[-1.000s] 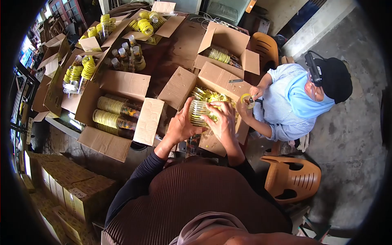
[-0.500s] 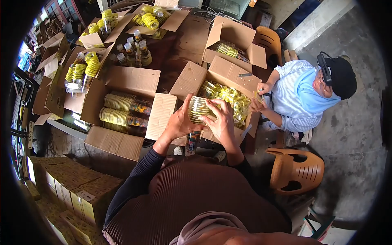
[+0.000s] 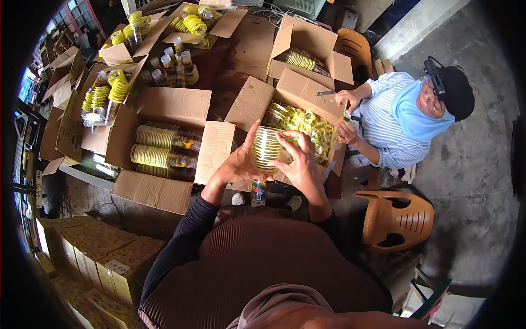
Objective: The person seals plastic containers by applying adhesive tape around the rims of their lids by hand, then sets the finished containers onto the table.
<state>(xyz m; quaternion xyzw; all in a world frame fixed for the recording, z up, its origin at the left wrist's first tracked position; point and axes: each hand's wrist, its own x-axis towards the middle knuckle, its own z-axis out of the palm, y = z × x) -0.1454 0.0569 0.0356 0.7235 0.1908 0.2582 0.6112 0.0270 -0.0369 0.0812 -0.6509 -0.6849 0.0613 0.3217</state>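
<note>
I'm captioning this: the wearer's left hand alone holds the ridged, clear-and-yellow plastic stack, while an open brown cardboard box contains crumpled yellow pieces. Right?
"Alone" is wrong: in the head view, the left hand and the right hand together hold the ridged, clear-and-yellow plastic stack, while an open brown cardboard box contains crumpled yellow pieces.

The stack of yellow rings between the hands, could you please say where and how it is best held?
The stack is probably best gripped around its sides, left hand from the left, right hand from the right, each spanning several layers: its round, ringed shape might separate.
</note>
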